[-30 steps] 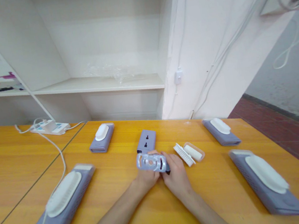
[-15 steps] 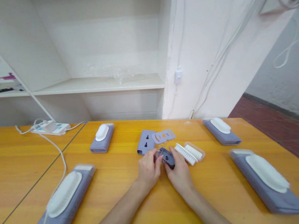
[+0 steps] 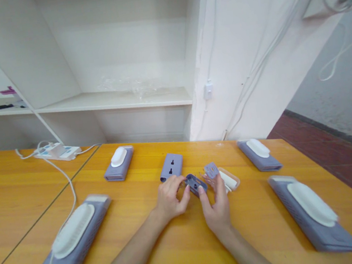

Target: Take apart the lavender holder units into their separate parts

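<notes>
My left hand has its thumb and fingertips at the left end of a small dark grey plastic shell with a hollow inside, which it seems to pinch. At the fingertips of my right hand is a thin purple-grey plate with slots, tilted up. The right thumb is near the shell's right end. Behind the right fingers lies a white-bristled brush, mostly hidden, beside a white oblong piece with a clear rim. A purple-grey block with two dark keyhole slots lies beyond my left hand.
Purple-grey boxes with white oblong tops stand at the left front, left back, right back and right front. A white cable runs from a power strip over the left front box. Shelving rises behind the table.
The slotted plate has left its place beside the keyhole block and is now at my right fingertips. My right hand has moved off the shell's side, and its fingers have spread.
</notes>
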`<action>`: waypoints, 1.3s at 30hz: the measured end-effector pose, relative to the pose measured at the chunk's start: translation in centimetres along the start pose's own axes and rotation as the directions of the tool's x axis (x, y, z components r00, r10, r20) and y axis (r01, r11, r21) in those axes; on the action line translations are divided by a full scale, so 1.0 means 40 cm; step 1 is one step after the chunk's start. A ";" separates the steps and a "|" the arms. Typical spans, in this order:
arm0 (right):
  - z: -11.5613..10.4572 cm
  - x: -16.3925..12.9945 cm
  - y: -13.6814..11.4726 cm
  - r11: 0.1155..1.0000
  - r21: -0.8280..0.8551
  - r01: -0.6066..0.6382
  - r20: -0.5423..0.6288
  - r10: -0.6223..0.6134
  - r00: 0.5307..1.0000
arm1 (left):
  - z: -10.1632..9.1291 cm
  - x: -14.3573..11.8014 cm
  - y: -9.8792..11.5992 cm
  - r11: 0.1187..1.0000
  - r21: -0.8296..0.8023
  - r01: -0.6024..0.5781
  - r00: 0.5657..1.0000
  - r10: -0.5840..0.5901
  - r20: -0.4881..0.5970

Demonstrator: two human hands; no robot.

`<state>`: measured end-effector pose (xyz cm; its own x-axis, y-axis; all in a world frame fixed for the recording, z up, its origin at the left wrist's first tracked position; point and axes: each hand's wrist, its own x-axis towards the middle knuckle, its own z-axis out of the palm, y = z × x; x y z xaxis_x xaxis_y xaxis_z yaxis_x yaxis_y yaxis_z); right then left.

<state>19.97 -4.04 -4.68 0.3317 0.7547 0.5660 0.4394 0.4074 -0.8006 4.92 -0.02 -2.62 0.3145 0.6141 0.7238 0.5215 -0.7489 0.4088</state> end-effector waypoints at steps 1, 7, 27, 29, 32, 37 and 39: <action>0.000 0.003 0.001 0.999 0.045 -0.021 -0.024 0.022 0.999 | -0.004 0.001 -0.004 1.000 0.004 -0.020 1.000 0.020 0.004; -0.016 0.037 -0.006 0.963 0.244 -0.110 -0.107 0.139 0.984 | -0.021 0.004 -0.034 0.998 0.036 -0.046 0.999 0.046 0.005; -0.032 0.029 0.019 0.996 0.066 -0.053 -0.001 0.053 0.999 | 0.005 -0.002 -0.048 0.996 0.005 -0.088 0.987 0.088 -0.136; -0.032 0.030 0.019 0.994 0.085 -0.071 -0.038 0.075 0.996 | 0.006 -0.003 -0.039 0.989 0.014 -0.144 0.984 0.145 -0.103; -0.032 0.032 0.020 0.988 0.112 -0.102 -0.075 0.111 0.991 | 0.008 -0.003 -0.031 0.981 0.034 -0.193 0.978 0.195 -0.070; -0.031 0.029 0.022 0.984 0.144 -0.103 -0.075 0.114 0.991 | 0.005 0.003 -0.039 0.981 0.081 -0.174 0.977 0.182 -0.108; -0.031 0.029 0.020 0.985 0.150 -0.091 -0.064 0.101 0.993 | 0.003 0.004 -0.042 0.981 0.105 -0.163 0.977 0.175 -0.120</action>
<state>21.75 -3.50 -4.41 0.4275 0.7573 0.4937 0.2777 0.4097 -0.8689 4.19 1.38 -3.25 0.3035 0.4391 0.8456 0.5438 -0.8086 0.2247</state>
